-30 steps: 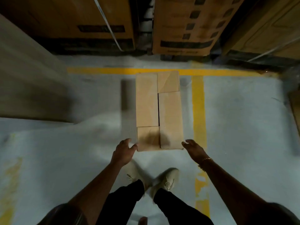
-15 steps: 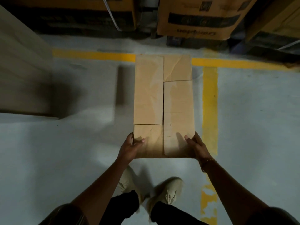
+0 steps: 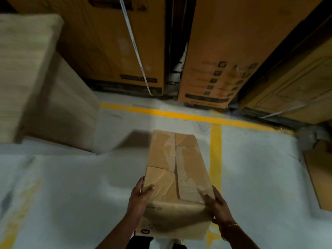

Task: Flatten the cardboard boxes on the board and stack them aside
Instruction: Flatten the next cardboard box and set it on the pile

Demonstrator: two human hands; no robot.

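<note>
Above a pale floor [image 3: 71, 194] with yellow lines, two hands hold a cardboard box [image 3: 177, 178].
Left hand [image 3: 141, 196] grips its near-left corner, thumb on top; right hand [image 3: 218, 206] grips the near-right corner. Stacked cartons [image 3: 111, 42] stand far behind.

Grey floor [image 3: 62, 194], yellow lines [image 3: 215, 150], tall cartons [image 3: 215, 51] standing, flat cardboard [image 3: 321, 177] right

No readable text, only blurred print on the cardboard box [image 3: 177, 178] and tall cartons [image 3: 221, 51] behind

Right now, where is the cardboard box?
Head view, low centre: the cardboard box is gripped by the left hand and right hand, just left of the yellow line.
</note>
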